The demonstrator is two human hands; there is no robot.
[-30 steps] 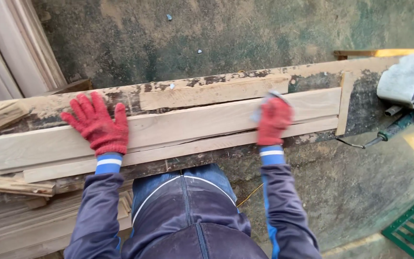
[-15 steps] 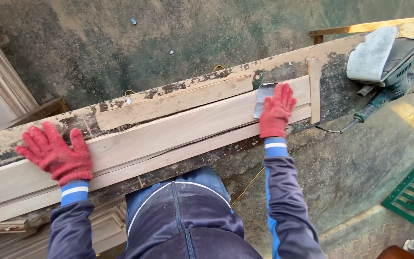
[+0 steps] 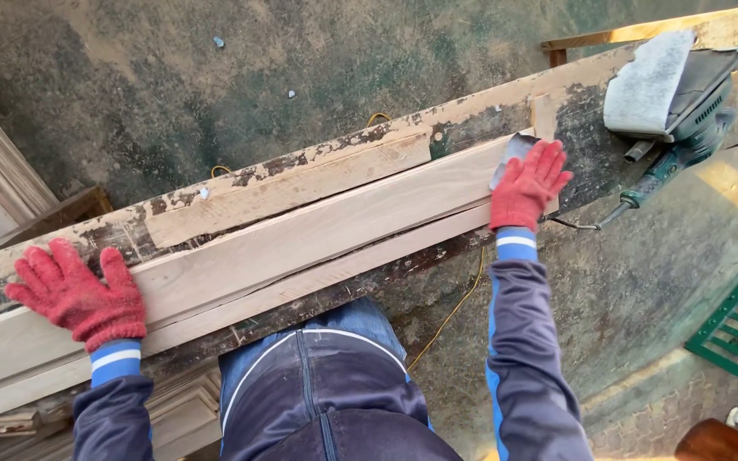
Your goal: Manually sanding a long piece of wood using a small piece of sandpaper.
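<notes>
Right hand [image 3: 527, 186], in a red knitted glove, lies palm down with fingers spread flat, pressing a small grey sheet of sandpaper [image 3: 512, 154] onto the far end of a long pale plank [image 3: 318, 235]; the paper shows only as a corner past the fingertips, so it is pinned under the palm rather than gripped. Its forearm, in a dark blue sleeve with a blue-and-white cuff, reaches straight out from the body. Left hand [image 3: 77, 294] (same red glove) rests open and flat on the plank's other end, well apart from the right, fingers fanned and pointing away from the person. The plank's long axis runs from the left hand up and across to the right hand, tilted in the view, lying on a worn, paint-flaked workbench [image 3: 471, 128]. Just past the right hand's fingertips stands a short upright wooden stop [image 3: 544, 115], and beyond it, near but not touching, an electric sander [image 3: 685, 102] with a grey pad.
</notes>
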